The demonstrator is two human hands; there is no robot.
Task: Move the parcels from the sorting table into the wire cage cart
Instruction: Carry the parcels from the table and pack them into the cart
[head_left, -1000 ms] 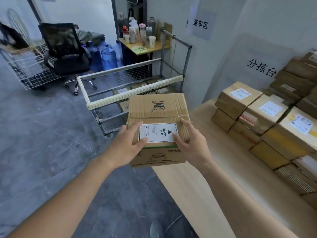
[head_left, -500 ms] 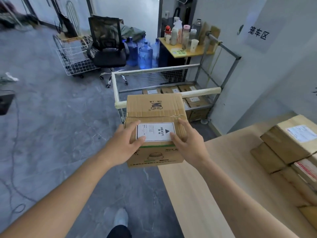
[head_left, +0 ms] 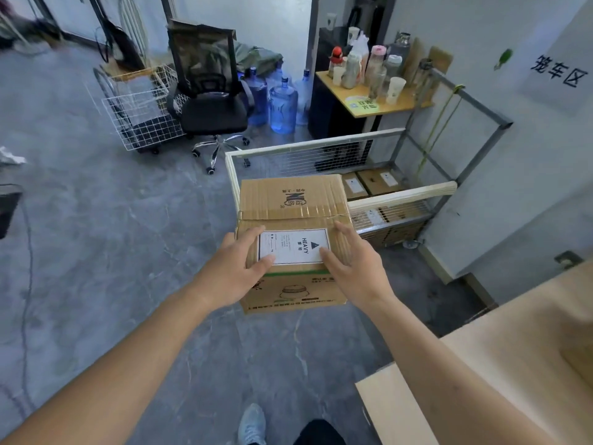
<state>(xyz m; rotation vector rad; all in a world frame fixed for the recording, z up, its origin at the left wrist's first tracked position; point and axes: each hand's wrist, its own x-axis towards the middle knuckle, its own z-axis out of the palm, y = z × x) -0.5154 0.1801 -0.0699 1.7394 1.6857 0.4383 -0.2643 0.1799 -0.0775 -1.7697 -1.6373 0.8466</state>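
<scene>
The cart (head_left: 401, 200) stands past the bench (head_left: 500, 364), with parcels (head_left: 369, 184) already lying in it. The box (head_left: 292, 239) hangs over the floor, just short of the cart's near rail. The left hand (head_left: 237, 268) and right hand (head_left: 349, 268) clamp its sides, thumbs on the "HEAVY" label (head_left: 293, 247). With no palm visible underneath, it may slip, or catch that rail.

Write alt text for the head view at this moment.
Both hands, left hand and right hand, hold a cardboard box with a HEAVY label above the floor, just short of the wire cage cart, which already holds parcels.
</scene>
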